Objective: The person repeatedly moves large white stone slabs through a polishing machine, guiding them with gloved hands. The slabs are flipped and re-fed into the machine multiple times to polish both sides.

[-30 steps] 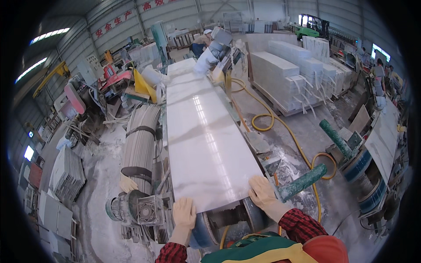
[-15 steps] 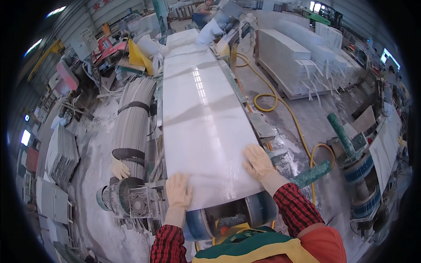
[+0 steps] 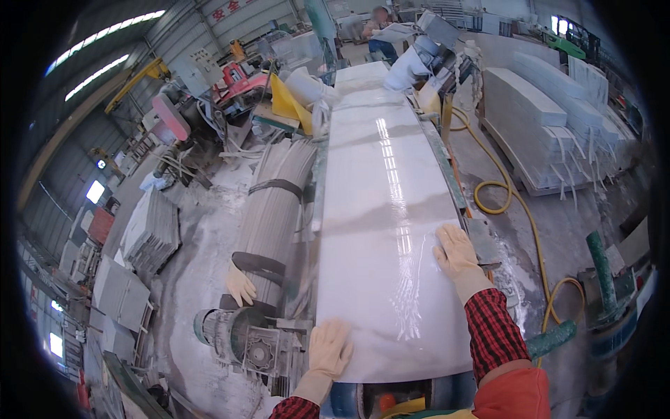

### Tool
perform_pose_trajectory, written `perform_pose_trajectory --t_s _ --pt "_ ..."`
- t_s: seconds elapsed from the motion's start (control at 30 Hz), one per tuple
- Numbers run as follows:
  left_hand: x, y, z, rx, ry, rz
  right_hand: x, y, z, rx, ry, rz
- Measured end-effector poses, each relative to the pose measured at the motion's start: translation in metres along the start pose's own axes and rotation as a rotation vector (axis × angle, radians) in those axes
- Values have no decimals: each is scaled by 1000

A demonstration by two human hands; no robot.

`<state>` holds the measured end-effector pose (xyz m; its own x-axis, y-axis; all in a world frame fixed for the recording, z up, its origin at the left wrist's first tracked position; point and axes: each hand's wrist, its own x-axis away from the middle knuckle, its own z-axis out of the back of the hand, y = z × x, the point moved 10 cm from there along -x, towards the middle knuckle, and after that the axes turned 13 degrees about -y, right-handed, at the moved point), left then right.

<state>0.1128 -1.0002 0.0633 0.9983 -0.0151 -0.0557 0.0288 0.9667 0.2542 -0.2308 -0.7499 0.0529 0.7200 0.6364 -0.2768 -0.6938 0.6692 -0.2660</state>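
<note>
A long, glossy white stone slab [image 3: 398, 279] with grey-brown bands lies flat in front of me, stretching away. My left hand [image 3: 331, 349], in a pale cream glove, rests on its near left corner with fingers extended. Farther along the right edge, my right hand [image 3: 457, 251] lies on the slab in a matching glove, fingers flat and slightly spread. Neither hand grips anything. Blue rollers [image 3: 343, 399] show beneath the slab's near end.
A loose glove [image 3: 241, 285] hangs on a strapped grey bundle [image 3: 272, 202] at left, beyond a motor [image 3: 258, 349]. A yellow hose [image 3: 534, 230] curls over the right floor. Stacked slabs [image 3: 523, 133] stand far right. Another person [image 3: 380, 35] is at the back.
My right hand has slid or shifted forward along the slab's right edge. My left hand stays near the corner. The view has turned left and upward; the slab appears unmoved.
</note>
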Motion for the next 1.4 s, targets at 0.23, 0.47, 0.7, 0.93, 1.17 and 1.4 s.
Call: perform_pose_trajectory --t_s 0.23,0.47,0.7,0.93,1.17,1.4 --pt "5 -1 -3 18 -88 63 13 17 -20 45 42 -58" --pt "15 -14 -20 -65 -26 95 124 -35 -23 82 -54 -153" --pt "14 -9 -24 -51 -30 128 228 -80 18 102 26 -300" --pt "20 -8 -25 -28 -54 139 274 -114 35 160 -34 -478" --pt "26 -7 -23 28 -39 158 297 -142 60 228 37 -417" --pt "32 -1 -14 9 52 124 309 -146 61 234 53 -376"
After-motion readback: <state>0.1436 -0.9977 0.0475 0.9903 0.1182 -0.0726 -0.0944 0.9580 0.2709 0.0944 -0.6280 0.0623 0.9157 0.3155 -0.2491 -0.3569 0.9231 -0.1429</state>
